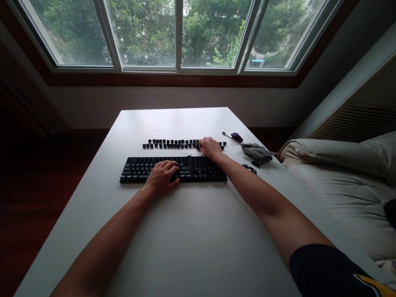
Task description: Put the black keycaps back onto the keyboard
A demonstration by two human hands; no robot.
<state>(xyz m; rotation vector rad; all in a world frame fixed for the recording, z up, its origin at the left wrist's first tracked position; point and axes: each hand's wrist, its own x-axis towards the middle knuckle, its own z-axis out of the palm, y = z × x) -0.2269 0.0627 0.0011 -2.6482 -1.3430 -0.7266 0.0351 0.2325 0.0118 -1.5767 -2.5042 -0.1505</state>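
A black keyboard [193, 169] lies on the white table, with keycaps on much of it. My left hand [162, 176] rests over its middle, fingers extended across the keys and the thumb near the front edge. Just beyond the keyboard, loose black keycaps [172, 143] stand in two rough rows. Over the right part of these rows is my right hand [210, 147], its fingers curled down and drawn together among the keycaps. Whatever lies between those fingertips is too small and too hidden to make out.
On the table's right side lie a thin brush [230, 137], a purple item [236, 137], a crumpled grey cloth [256, 153] and a coiled black cable [249, 169]. A pale sofa [342, 194] stands against the right edge. Windows [144, 26] are beyond the white table [194, 244].
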